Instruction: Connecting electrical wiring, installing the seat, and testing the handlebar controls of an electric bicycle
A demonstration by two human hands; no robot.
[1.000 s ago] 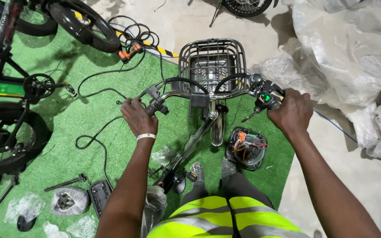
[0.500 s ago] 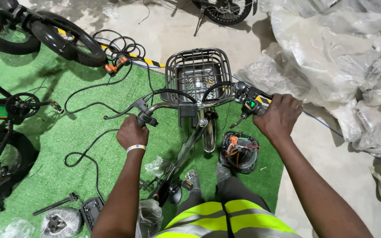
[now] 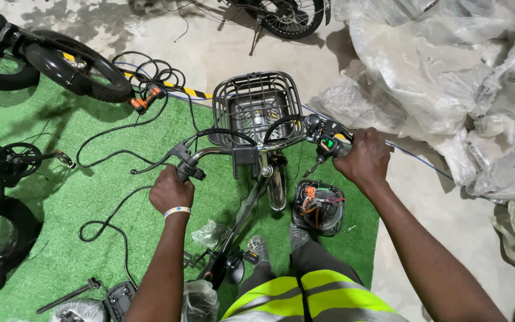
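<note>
Landmark: wire basket (image 3: 256, 107), dark metal mesh, fixed at the front of a bicycle, above the handlebar (image 3: 251, 149).
Left hand (image 3: 171, 189): closed in a fist around the left grip of the handlebar, below and left of the basket; a pale wristband (image 3: 177, 211) circles the wrist.
Right hand (image 3: 363, 158): closed around the right grip, right of the basket, just beside a small control unit with a green lit display (image 3: 328, 144).
Brake lever (image 3: 156, 166): juts out left from the left grip, left of the basket; the fingers do not reach it.
Front wheel (image 3: 276, 185): under the basket, seen edge-on, with a bright mudguard.
Round hub with orange and coloured wires (image 3: 319, 206): on the green mat (image 3: 90, 197), below and right of the basket, near the right forearm.
Black cables (image 3: 105, 229): looped over the mat, left of and below the basket.
Orange plug (image 3: 141, 100): left of the basket, at the mat's edge.
Clear plastic wrapping (image 3: 448, 77): heaped on the concrete floor, right of the basket.
Other bicycles (image 3: 67, 62): far left of the basket and beyond it.
Wearer's legs: yellow and grey reflective trousers (image 3: 305, 298), below the basket, astride the frame.
</note>
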